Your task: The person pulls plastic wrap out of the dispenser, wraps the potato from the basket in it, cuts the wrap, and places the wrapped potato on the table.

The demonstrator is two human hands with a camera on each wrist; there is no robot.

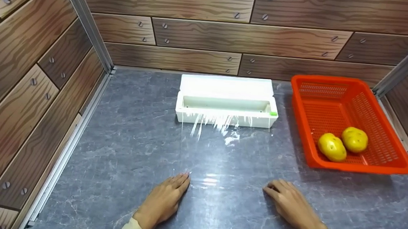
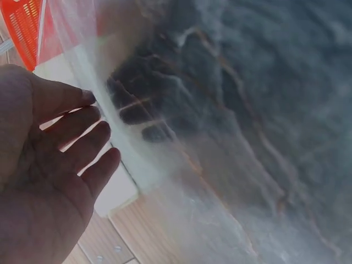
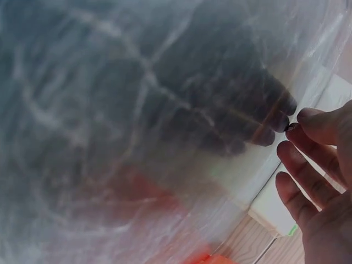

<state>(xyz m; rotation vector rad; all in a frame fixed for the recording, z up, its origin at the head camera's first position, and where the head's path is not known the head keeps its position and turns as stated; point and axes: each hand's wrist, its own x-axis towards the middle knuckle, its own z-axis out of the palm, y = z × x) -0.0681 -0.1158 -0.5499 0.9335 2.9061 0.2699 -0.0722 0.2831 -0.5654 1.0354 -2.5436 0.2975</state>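
A sheet of clear cling film (image 1: 219, 154) runs from the front of a white dispenser box (image 1: 225, 120) toward me. My left hand (image 1: 164, 197) is at the sheet's near left corner, fingers nearly straight. In the left wrist view, that thumb and index finger come together at the film. The right hand (image 1: 293, 205) pinches the near right corner between thumb and index finger. Its other fingers (image 3: 300, 165) bend loosely in the right wrist view. The dispenser's lid (image 1: 226, 86) is raised, and a small green piece (image 1: 273, 113) marks its right front corner.
An orange-red plastic basket (image 1: 300, 118) stands to the right, holding two yellow, rounded fruit-like items (image 1: 332, 147). Wood-patterned walls (image 1: 195, 33) enclose the grey marbled tabletop (image 1: 126, 130) at the back and sides. Light glares off the middle of the film.
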